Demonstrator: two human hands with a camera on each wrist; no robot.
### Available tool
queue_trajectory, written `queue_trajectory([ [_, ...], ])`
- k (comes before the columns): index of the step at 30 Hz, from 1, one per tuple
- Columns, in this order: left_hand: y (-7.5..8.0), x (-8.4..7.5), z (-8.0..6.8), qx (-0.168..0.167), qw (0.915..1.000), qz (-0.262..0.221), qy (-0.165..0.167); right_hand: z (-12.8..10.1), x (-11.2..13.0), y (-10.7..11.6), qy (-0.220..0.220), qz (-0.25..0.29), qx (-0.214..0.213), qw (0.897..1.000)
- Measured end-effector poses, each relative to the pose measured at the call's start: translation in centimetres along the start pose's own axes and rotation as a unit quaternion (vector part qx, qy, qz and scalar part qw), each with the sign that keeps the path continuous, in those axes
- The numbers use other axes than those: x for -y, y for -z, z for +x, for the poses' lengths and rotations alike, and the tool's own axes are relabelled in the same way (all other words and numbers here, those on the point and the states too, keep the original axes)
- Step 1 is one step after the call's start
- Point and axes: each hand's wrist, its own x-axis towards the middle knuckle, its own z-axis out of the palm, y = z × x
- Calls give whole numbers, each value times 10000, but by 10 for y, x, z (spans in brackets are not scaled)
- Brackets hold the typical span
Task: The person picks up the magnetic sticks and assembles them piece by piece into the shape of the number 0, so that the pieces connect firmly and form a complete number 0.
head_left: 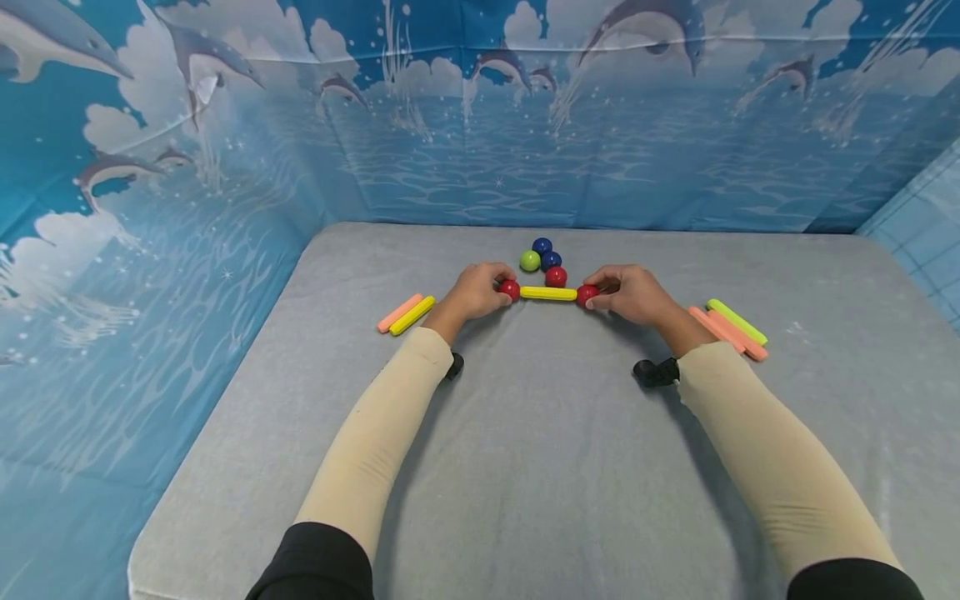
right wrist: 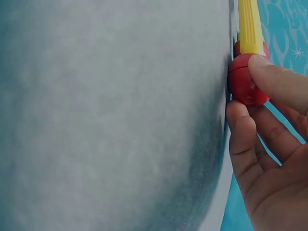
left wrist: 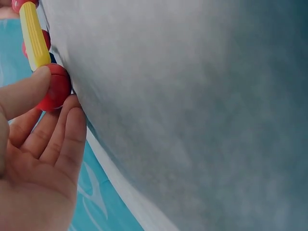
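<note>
The yellow stick (head_left: 548, 293) is capped by a red ball (head_left: 510, 289) pinched in the left hand (head_left: 476, 292) and another red ball (head_left: 587, 294) pinched in the right hand (head_left: 633, 295). If uneven pressure were applied, a ball could probably be knocked off and roll.

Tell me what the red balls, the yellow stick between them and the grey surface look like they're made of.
Red balls: likely hard plastic, glossy, with a moulded seam around the middle. Yellow stick: probably plastic too, smoother and less shiny, with faint lengthwise ridges in the right wrist view. Grey surface: looks like soft matte fabric or felt, slightly mottled, no shine. The left hand and right hand each pinch one ball.
</note>
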Motion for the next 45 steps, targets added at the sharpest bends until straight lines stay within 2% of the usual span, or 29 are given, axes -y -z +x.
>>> queue_trajectory([
  [8,1,-1,-1,-217,9994,-263,55,0,1,1,100,-41,-88,9999],
  [19,2,-4,0,-218,9987,-411,226,0,4,2,126,-19,-103,9999],
  [27,3,-5,2,-152,9980,-487,363,0,5,3,61,67,-46,9999],
  [34,3,-5,1,-104,9979,-533,346,2,5,3,-23,98,18,9999],
  [45,2,1,0,43,9972,-602,442,4,3,0,-140,191,191,9995],
])
